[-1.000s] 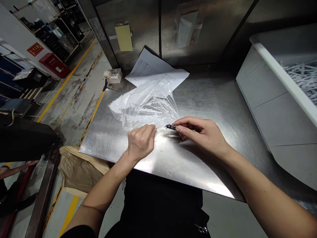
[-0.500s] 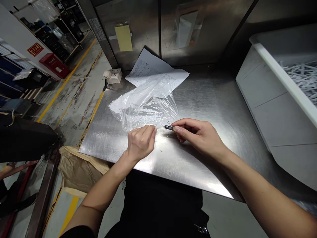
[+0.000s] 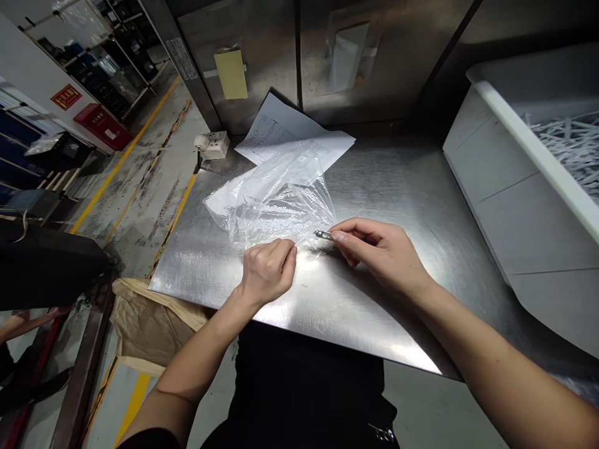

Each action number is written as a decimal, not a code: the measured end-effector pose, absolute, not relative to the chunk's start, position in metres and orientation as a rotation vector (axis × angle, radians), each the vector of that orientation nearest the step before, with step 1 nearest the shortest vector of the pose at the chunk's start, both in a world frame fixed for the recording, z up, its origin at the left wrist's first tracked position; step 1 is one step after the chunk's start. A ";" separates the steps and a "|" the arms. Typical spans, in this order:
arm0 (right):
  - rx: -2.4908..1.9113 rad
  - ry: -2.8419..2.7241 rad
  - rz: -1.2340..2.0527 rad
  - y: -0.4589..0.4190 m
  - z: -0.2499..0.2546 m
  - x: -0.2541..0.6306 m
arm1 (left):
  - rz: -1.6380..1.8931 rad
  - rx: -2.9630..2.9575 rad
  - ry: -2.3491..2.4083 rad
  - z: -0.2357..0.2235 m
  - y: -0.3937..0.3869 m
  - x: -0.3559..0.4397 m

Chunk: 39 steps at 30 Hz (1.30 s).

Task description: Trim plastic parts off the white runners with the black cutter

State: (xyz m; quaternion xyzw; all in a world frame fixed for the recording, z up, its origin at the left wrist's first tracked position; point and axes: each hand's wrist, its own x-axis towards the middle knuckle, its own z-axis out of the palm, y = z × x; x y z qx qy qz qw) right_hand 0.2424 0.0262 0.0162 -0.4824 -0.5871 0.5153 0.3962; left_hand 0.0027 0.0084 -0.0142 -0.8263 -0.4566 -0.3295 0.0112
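My right hand (image 3: pixel 374 249) pinches a small metal nail clipper (image 3: pixel 323 235) between thumb and fingers, its jaws pointing left. My left hand (image 3: pixel 269 268) is curled closed on the steel tabletop, thumb against the forefinger. From its fingertips a thin whitish plastic strip (image 3: pixel 303 239) seems to stick out, close to the clipper's jaws but apart from them. Just beyond both hands lies a crumpled clear plastic bag (image 3: pixel 281 202), with small pale bits at its near right edge. A tiny clear scrap (image 3: pixel 304 286) rests on the steel below the hands.
Printed paper sheets (image 3: pixel 271 128) lie partly under the bag. A large white bin (image 3: pixel 496 187) on the right holds many thin white strips. A white power socket (image 3: pixel 216 144) sits at the table's left edge. A brown bag (image 3: pixel 150 321) hangs open at lower left. Another person's arm shows far left.
My right hand has shifted slightly up and right, taking the nail clipper away from my left fingertips and turning it so its holed metal face shows. The left hand has barely moved.
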 end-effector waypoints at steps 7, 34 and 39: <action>-1.172 -1.458 1.237 0.028 0.014 0.244 | -1.101 -2.644 -1.210 -0.015 0.009 0.003; -1.135 -1.662 0.995 0.025 0.014 0.244 | -1.120 -2.654 -1.079 -0.014 0.007 0.005; -1.141 -1.632 1.031 0.024 0.011 0.242 | -1.103 -2.667 -1.069 -0.012 0.008 0.006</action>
